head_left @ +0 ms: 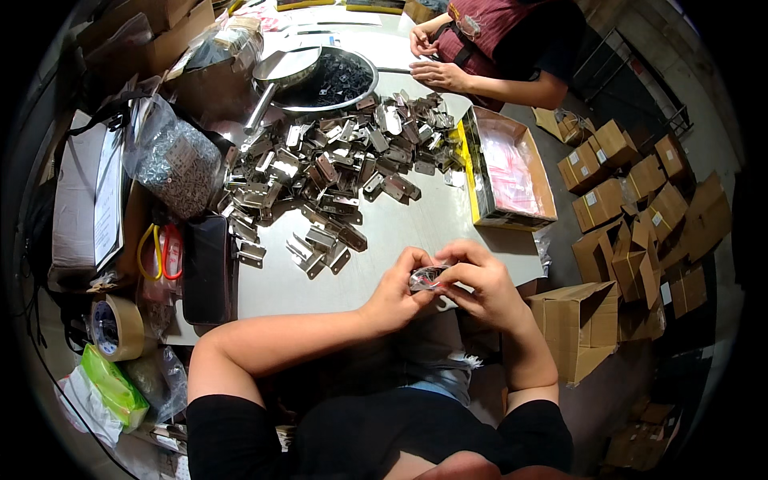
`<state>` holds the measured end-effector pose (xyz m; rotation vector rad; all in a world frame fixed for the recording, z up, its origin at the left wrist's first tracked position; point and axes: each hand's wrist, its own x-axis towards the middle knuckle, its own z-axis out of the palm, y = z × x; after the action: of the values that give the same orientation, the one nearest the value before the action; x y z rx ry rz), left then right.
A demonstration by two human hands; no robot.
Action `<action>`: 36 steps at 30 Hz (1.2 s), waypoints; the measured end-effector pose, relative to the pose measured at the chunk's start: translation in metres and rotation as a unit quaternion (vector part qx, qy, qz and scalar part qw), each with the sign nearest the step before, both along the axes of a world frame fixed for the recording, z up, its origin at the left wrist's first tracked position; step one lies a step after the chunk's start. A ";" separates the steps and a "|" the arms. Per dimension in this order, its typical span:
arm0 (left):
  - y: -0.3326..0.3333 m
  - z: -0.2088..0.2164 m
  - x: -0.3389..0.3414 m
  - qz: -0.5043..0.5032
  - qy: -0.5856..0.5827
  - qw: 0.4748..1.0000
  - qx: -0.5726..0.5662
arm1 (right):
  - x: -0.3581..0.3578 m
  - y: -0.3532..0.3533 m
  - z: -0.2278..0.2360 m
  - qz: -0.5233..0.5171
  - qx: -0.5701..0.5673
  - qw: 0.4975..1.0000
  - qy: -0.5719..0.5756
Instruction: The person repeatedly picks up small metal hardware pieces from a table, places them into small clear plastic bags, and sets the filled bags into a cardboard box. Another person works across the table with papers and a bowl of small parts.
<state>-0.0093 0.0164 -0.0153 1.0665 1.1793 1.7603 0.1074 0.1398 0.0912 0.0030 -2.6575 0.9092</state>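
Observation:
Over the near edge of the table, my left hand [391, 293] and my right hand [486, 286] meet on a small clear plastic bag [424, 278]. Fingers of both hands are closed on it. Shiny contents and a bit of red show through the plastic, but what they are is hidden. Beyond my left hand, a few bent metal brackets [320, 240] lie apart from a large heap of brackets [320, 164]. Beyond my right hand stands an open yellow-and-black carton [474, 188] filled with flat clear bags with red print [506, 160].
A metal bowl [372, 94] of small black parts stands behind the heap, a scoop [260, 108] resting on it. At left are a bag of screws [180, 164], a black phone [208, 270] and a tape roll [117, 326]. Cardboard boxes [592, 316] crowd the right; another person's hands [440, 76] are across the table.

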 end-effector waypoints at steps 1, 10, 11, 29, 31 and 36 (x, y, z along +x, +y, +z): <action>0.000 0.000 -0.001 -0.005 0.013 1.000 0.012 | 0.001 0.002 0.001 -0.002 0.005 1.000 -0.011; -0.004 0.014 -0.004 0.006 0.078 0.993 -0.087 | 0.002 0.004 -0.002 -0.066 -0.028 0.997 -0.020; -0.003 0.012 -0.002 0.008 0.049 0.997 -0.057 | 0.004 0.005 -0.002 -0.075 -0.050 0.995 -0.035; -0.003 -0.001 0.003 0.023 0.046 0.999 -0.009 | 0.013 0.015 0.001 -0.026 -0.078 0.992 -0.092; -0.001 -0.007 0.001 0.006 0.100 0.995 -0.020 | 0.016 0.017 0.001 -0.009 -0.033 0.996 -0.085; -0.005 0.003 0.000 -0.033 0.087 0.995 -0.032 | 0.018 0.016 -0.003 -0.016 -0.046 0.992 -0.118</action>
<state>-0.0090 0.0115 -0.0125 1.2260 1.2830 1.5942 0.1258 0.1554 0.0886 -0.1800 -2.8168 1.0811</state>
